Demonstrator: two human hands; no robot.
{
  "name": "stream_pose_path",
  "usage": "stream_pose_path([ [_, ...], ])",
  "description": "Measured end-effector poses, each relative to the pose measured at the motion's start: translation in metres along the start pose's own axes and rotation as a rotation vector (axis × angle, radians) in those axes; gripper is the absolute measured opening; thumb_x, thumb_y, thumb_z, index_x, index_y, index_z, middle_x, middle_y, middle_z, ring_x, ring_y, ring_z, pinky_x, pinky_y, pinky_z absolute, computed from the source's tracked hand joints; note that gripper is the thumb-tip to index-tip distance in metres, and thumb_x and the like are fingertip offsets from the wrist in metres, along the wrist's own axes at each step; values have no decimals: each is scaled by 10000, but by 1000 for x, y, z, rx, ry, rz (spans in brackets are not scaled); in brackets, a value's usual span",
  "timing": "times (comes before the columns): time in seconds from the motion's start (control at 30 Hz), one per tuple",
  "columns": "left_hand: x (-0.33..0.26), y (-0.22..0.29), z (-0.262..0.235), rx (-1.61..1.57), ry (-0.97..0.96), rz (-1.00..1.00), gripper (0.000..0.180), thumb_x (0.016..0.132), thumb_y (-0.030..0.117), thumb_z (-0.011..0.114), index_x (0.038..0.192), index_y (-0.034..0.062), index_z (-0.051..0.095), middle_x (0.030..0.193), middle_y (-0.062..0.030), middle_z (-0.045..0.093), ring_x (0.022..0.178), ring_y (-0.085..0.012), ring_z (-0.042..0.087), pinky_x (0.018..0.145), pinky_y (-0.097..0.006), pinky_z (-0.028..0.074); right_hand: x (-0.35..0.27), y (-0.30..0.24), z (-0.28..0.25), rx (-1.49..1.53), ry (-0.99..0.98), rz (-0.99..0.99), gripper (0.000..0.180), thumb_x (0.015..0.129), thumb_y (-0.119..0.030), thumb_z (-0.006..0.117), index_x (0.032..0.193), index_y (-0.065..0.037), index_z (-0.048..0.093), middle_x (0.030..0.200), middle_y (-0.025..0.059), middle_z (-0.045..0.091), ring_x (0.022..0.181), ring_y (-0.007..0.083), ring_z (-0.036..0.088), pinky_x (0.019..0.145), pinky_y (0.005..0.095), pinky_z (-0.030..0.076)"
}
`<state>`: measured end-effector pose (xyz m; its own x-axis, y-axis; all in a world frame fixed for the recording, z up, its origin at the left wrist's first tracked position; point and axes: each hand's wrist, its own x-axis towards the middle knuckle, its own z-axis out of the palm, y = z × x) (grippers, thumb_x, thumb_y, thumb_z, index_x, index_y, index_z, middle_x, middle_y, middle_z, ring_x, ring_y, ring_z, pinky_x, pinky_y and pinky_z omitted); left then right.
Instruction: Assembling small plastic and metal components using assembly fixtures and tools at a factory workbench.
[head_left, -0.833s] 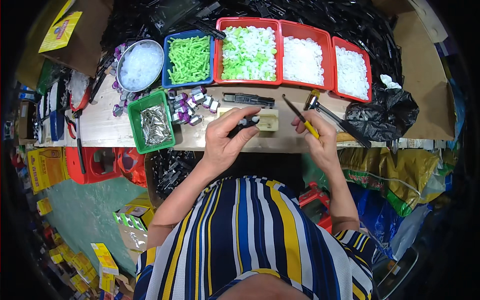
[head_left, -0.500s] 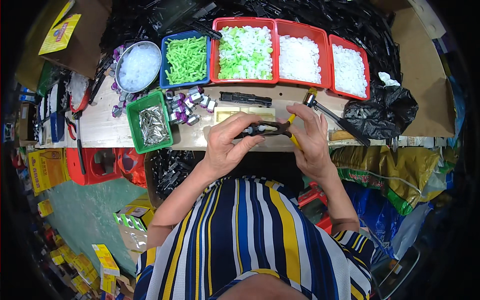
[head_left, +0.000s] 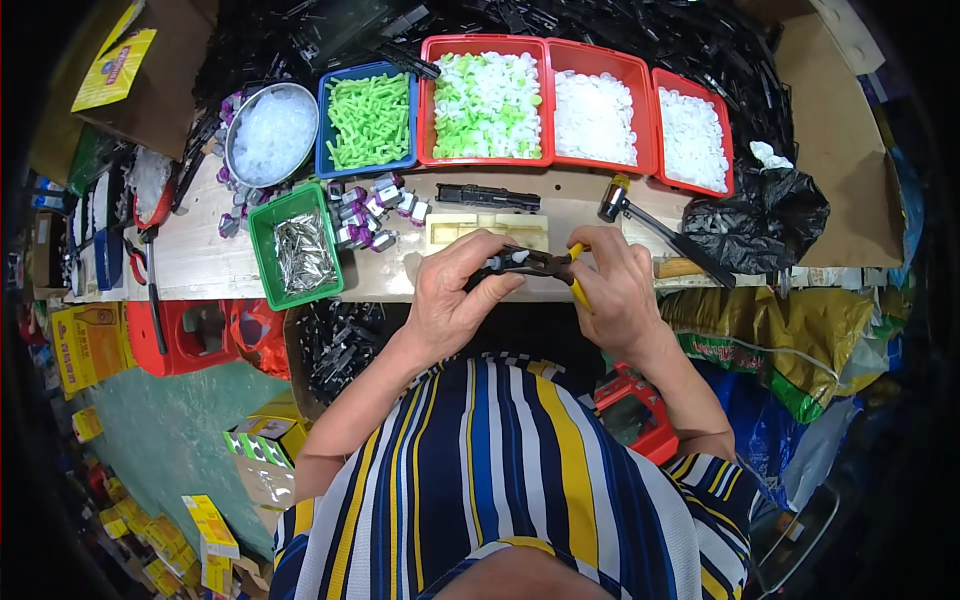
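Both hands are at the near edge of the workbench [head_left: 200,270]. Left hand [head_left: 455,300] is curled around a small black part [head_left: 520,263], right hand [head_left: 615,290] pinches a yellow-handled tool [head_left: 577,285] against it. Just beyond sit a cream block [head_left: 487,231], then a hammer [head_left: 650,225], with the red bins [head_left: 590,115] farthest back.

A small assembly workshop: wooden bench [head_left: 200,262] crowded with parts bins [head_left: 595,118], hammer [head_left: 655,228].

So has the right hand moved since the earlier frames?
Yes. The right hand has come leftward, away from the hammer, to meet the left hand on the black part.
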<state>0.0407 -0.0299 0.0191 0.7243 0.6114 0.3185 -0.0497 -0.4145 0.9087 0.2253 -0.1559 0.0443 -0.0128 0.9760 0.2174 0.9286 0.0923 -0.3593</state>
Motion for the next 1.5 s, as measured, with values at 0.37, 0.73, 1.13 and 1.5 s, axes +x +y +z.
stream_pose_path([
  [0.37,2,5,11,-29,10,-57,252,925,140,675,1108,-26,625,941,-147,665,809,-213,648,739,-297,506,-6,9,-3,107,76,-33,280,643,30,656,914,22,587,1095,176,538,1016,338,552,862,430,415],
  [0.73,-22,-3,4,-530,-240,-455,244,966,181,626,1099,-24,626,768,-42,572,642,-106,522,594,-250,434,-24,11,7,44,51,-161,176,617,30,642,768,-3,558,930,142,552,848,302,569,708,377,401],
  [1.13,-37,-14,-40,-922,-523,-624,285,958,229,646,1063,-36,631,735,-53,609,588,-126,564,526,-262,455,-7,9,5,116,-27,-242,180,639,2,658,804,3,587,1005,134,569,909,301,571,727,392,418],
  [1.5,-132,-43,-113,758,-661,-695,308,839,218,729,1032,-20,697,849,-254,661,788,-425,638,704,-443,520,10,67,14,-218,-23,143,258,800,-101,682,1042,-23,637,1123,128,556,1110,317,530,924,438,403],
])
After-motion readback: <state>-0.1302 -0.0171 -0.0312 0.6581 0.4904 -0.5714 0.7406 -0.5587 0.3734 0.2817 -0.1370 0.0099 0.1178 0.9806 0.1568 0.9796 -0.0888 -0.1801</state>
